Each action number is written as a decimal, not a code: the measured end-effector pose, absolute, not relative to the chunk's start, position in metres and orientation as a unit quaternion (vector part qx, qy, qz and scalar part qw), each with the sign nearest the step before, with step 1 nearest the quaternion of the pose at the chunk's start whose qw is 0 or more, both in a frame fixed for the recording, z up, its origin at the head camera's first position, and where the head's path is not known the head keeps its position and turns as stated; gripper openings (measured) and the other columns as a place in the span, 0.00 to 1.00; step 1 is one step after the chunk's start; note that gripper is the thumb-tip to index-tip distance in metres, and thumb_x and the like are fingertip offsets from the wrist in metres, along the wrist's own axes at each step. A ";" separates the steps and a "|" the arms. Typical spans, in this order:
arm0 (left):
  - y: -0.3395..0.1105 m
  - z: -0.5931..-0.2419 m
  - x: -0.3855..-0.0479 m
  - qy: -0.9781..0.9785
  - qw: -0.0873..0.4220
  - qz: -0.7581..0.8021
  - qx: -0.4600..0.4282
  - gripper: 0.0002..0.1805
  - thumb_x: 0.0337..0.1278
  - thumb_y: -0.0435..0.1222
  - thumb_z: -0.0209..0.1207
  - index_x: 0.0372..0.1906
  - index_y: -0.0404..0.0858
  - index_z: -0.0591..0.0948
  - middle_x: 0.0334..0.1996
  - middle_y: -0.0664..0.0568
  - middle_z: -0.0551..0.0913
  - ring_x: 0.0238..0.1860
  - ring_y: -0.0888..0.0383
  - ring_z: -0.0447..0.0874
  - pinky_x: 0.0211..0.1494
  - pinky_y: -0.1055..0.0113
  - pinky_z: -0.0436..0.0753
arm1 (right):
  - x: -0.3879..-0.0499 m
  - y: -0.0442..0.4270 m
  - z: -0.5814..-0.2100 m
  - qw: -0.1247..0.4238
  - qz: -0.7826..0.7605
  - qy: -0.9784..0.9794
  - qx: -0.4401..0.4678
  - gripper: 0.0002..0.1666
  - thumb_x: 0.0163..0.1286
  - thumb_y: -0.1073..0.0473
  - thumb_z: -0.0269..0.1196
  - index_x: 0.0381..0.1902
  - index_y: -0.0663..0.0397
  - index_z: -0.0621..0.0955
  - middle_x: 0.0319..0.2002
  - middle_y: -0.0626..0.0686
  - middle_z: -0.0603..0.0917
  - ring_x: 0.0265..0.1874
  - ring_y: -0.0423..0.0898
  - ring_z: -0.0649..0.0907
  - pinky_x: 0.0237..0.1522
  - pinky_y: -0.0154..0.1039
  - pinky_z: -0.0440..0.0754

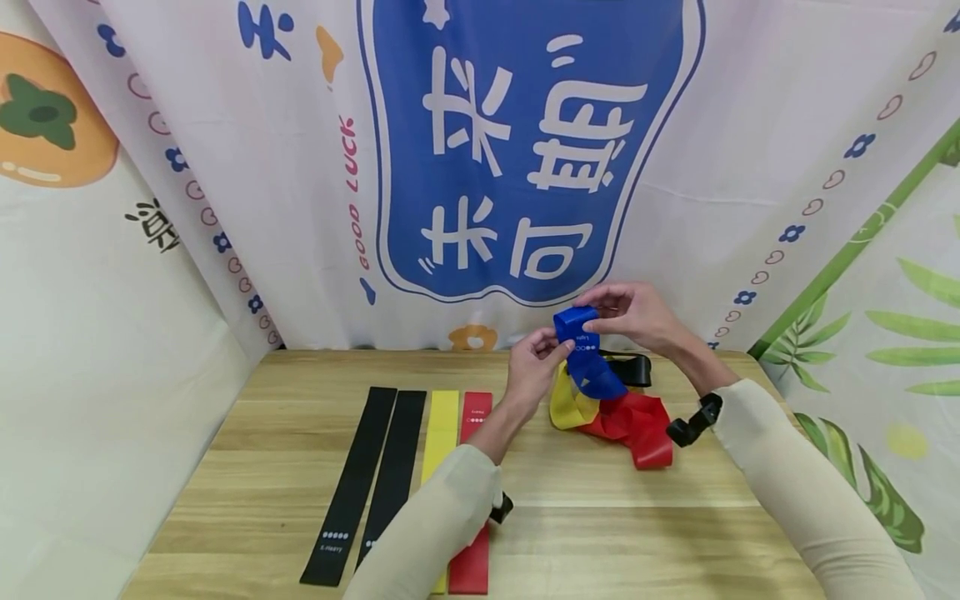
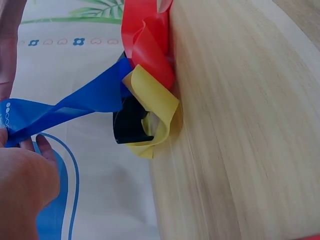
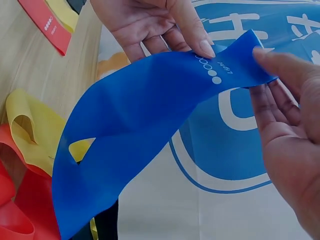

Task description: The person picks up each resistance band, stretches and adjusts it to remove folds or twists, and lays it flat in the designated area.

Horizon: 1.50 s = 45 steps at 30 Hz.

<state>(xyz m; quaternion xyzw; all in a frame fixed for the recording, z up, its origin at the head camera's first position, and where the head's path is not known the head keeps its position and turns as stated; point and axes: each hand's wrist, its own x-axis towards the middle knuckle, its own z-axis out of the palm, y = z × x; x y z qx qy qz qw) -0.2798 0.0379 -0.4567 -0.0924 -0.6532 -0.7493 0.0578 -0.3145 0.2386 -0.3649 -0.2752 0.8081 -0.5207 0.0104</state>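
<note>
A blue band printed "Light" (image 1: 588, 367) is held up by both hands above a loose pile. My left hand (image 1: 531, 367) pinches its printed part between thumb and fingers; in the right wrist view the thumb lies beside the white dots. My right hand (image 1: 630, 315) pinches the band's upper end, thumb on the near face. The blue band (image 3: 125, 105) hangs in a curved loop down to the pile. Below it lie a crumpled red band (image 1: 645, 429), a yellow band (image 1: 572, 404) and a black band (image 1: 636, 369), partly hidden behind the blue one.
Flat on the wooden table (image 1: 600, 533), left of the pile, lie two black bands (image 1: 348, 483) (image 1: 397, 458), a yellow band (image 1: 444, 417) and a red band (image 1: 472, 567), partly under my left forearm. A printed curtain (image 1: 300, 208) hangs behind the table's far edge.
</note>
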 end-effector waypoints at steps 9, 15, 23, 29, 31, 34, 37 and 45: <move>0.039 -0.449 -0.275 -0.634 0.057 -0.762 -0.117 0.13 0.66 0.33 0.71 0.51 0.31 0.86 0.41 0.43 0.90 0.39 0.58 0.86 0.50 0.68 0.87 | -0.311 0.235 -0.356 -0.035 -0.516 0.812 -0.270 0.09 0.74 0.64 0.69 0.48 0.63 0.89 0.49 0.58 0.90 0.43 0.46 0.89 0.48 0.33 0.88; 0.042 -0.445 -0.273 -0.648 0.053 -0.747 -0.142 0.18 0.64 0.33 0.73 0.56 0.34 0.86 0.48 0.44 0.91 0.44 0.57 0.88 0.56 0.64 0.88 | -0.307 0.231 -0.345 -0.055 -0.538 0.797 -0.269 0.10 0.75 0.63 0.68 0.48 0.65 0.87 0.42 0.49 0.91 0.36 0.48 0.87 0.44 0.34 0.88; 0.046 -0.442 -0.268 -0.632 0.017 -0.752 -0.186 0.19 0.70 0.33 0.68 0.62 0.34 0.83 0.57 0.42 0.87 0.56 0.47 0.89 0.61 0.59 0.87 | -0.303 0.225 -0.337 -0.088 -0.550 0.791 -0.253 0.11 0.74 0.62 0.69 0.48 0.66 0.87 0.38 0.47 0.90 0.34 0.48 0.85 0.40 0.33 0.85; 0.050 -0.442 -0.265 -0.655 0.004 -0.729 -0.199 0.23 0.70 0.37 0.68 0.67 0.40 0.81 0.60 0.47 0.87 0.57 0.50 0.89 0.64 0.57 0.85 | -0.302 0.220 -0.332 -0.113 -0.565 0.777 -0.253 0.11 0.74 0.62 0.70 0.47 0.67 0.87 0.37 0.47 0.90 0.33 0.49 0.82 0.39 0.34 0.83; 0.052 -0.443 -0.265 -0.659 0.003 -0.726 -0.196 0.25 0.71 0.38 0.68 0.69 0.42 0.80 0.61 0.48 0.87 0.58 0.52 0.88 0.65 0.57 0.85 | -0.302 0.219 -0.331 -0.117 -0.571 0.772 -0.256 0.11 0.74 0.63 0.70 0.47 0.67 0.87 0.36 0.47 0.89 0.33 0.49 0.82 0.39 0.34 0.83; 0.052 -0.444 -0.264 -0.659 0.004 -0.729 -0.187 0.25 0.71 0.38 0.68 0.70 0.42 0.80 0.60 0.48 0.87 0.57 0.51 0.89 0.65 0.56 0.85 | -0.301 0.218 -0.329 -0.118 -0.581 0.763 -0.257 0.11 0.73 0.63 0.70 0.47 0.68 0.86 0.36 0.47 0.89 0.33 0.48 0.82 0.40 0.34 0.82; 0.052 -0.445 -0.264 -0.659 0.008 -0.730 -0.180 0.25 0.70 0.37 0.68 0.69 0.41 0.80 0.59 0.46 0.88 0.56 0.50 0.90 0.64 0.56 0.85 | -0.301 0.219 -0.328 -0.122 -0.590 0.759 -0.249 0.11 0.74 0.63 0.70 0.47 0.68 0.86 0.35 0.47 0.89 0.33 0.48 0.82 0.41 0.34 0.82; 0.047 -0.448 -0.261 -0.675 0.004 -0.717 -0.173 0.23 0.69 0.37 0.69 0.66 0.38 0.82 0.56 0.45 0.89 0.55 0.49 0.90 0.64 0.53 0.85 | -0.301 0.222 -0.323 -0.156 -0.599 0.753 -0.223 0.13 0.74 0.57 0.70 0.46 0.63 0.87 0.37 0.47 0.88 0.34 0.48 0.83 0.42 0.36 0.86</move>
